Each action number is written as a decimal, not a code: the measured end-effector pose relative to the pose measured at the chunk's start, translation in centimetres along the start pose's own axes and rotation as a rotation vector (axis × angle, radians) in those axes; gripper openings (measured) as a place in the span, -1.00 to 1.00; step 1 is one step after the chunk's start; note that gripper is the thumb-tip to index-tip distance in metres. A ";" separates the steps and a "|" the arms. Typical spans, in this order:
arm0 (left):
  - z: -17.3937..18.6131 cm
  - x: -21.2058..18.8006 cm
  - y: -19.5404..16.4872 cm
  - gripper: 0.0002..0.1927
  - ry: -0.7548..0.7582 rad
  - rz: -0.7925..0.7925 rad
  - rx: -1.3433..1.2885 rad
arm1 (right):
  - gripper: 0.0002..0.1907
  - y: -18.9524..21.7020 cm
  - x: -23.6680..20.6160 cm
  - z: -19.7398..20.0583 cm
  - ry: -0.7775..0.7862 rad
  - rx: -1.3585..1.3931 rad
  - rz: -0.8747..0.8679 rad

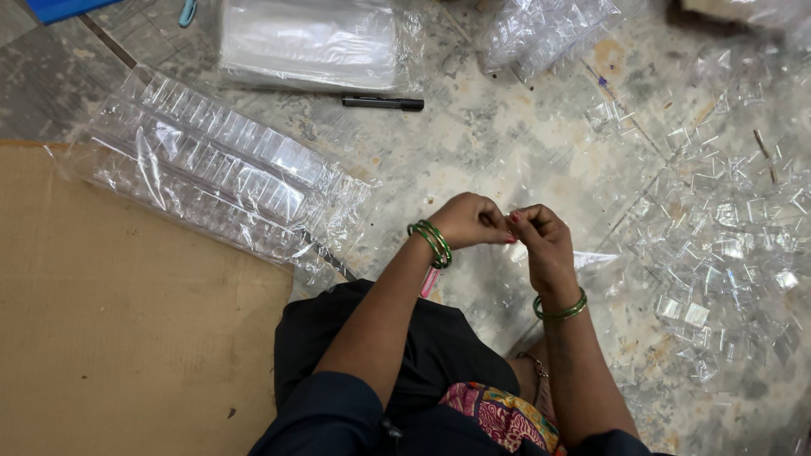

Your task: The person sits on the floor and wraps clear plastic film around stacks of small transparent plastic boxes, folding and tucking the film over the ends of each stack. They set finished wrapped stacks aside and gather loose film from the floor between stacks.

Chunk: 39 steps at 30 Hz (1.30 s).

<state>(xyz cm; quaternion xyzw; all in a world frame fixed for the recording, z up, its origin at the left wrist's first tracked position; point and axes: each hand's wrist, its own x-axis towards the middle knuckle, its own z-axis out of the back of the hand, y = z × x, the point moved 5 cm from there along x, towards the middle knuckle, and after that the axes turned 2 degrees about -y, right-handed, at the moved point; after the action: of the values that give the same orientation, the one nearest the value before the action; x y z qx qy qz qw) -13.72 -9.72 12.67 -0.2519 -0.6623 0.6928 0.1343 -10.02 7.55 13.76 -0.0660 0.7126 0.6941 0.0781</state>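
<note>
Both forearms raised above lap, left hand (467, 221) and right hand (538, 236) closed fingertip to fingertip, pinching small clear plastic piece (512, 226) at centre for close handling; loose clear pieces (726, 245) heaped right of right hand, within reach.

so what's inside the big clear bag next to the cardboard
The clear bag holds rows of small clear plastic boxes packed side by side. Lower layers are hidden by the crinkled film and the boxes on top.
</note>
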 end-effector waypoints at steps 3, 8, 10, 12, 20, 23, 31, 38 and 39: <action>-0.3 -0.3 -0.4 -0.53 -0.028 0.013 0.057 | -0.89 -0.6 0.1 -0.4 -0.016 0.045 -0.009; 0.8 -0.1 -0.1 -0.58 -0.177 0.037 0.145 | -0.72 0.1 -0.1 -1.8 0.066 0.116 -0.034; 1.3 0.1 0.4 -0.69 -0.246 0.052 0.145 | -0.60 1.0 -0.5 -2.4 0.176 0.186 -0.012; 1.5 0.2 0.8 -0.74 -0.296 0.031 0.144 | -0.57 1.7 -0.7 -2.8 0.185 0.179 -0.005; 3.0 0.4 1.4 -0.82 -0.459 -0.022 0.034 | -0.61 1.0 -0.7 -3.9 0.127 0.051 -0.021; 2.9 0.5 1.8 -0.86 -0.403 0.031 -0.026 | -0.65 0.9 -0.8 -3.9 0.097 -0.079 0.060; 2.4 1.1 2.7 -0.83 -0.309 -0.045 -0.108 | -0.68 1.1 -1.0 -3.7 0.068 -0.183 0.134; 3.1 0.3 2.5 -0.87 -0.425 0.094 0.246 | -0.72 1.6 -0.8 -3.6 0.001 -0.430 0.252; 3.1 0.1 2.3 -0.87 -0.438 0.095 0.309 | -0.72 1.7 -0.8 -3.6 -0.014 -0.450 0.267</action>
<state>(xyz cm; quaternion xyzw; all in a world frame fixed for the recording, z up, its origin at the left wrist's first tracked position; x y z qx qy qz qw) -15.12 -12.54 10.40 -0.1034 -0.5495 0.8290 -0.0078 -9.61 3.99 15.68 0.0180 0.5422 0.8397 -0.0258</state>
